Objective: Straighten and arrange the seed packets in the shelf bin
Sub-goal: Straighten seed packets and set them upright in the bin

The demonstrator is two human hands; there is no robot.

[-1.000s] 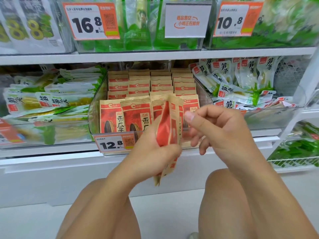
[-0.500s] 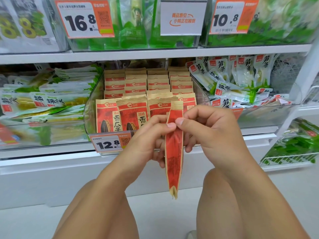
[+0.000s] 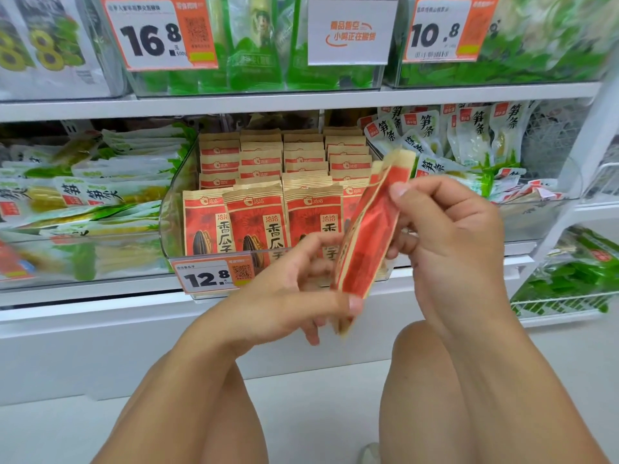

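Observation:
A red and tan seed packet (image 3: 368,229) is held edge-on in front of the clear shelf bin (image 3: 170,209), tilted with its top to the right. My left hand (image 3: 294,289) pinches its lower end. My right hand (image 3: 445,236) grips its upper part, thumb on the near edge. Inside the bin stand several rows of matching seed packets (image 3: 254,216), upright and facing forward. The held packet and my hands hide the bin's front right corner.
A 12.8 price tag (image 3: 211,276) hangs on the bin's front. Bins of green and white snack bags (image 3: 93,195) flank it, with bamboo-shoot packs (image 3: 469,142) on the right. The upper shelf (image 3: 301,98) carries more bins and tags. My knees are below.
The packet has risen and tilted, its top swinging up to the right. My left hand slid down to the packet's lower end; my right hand stayed near the top.

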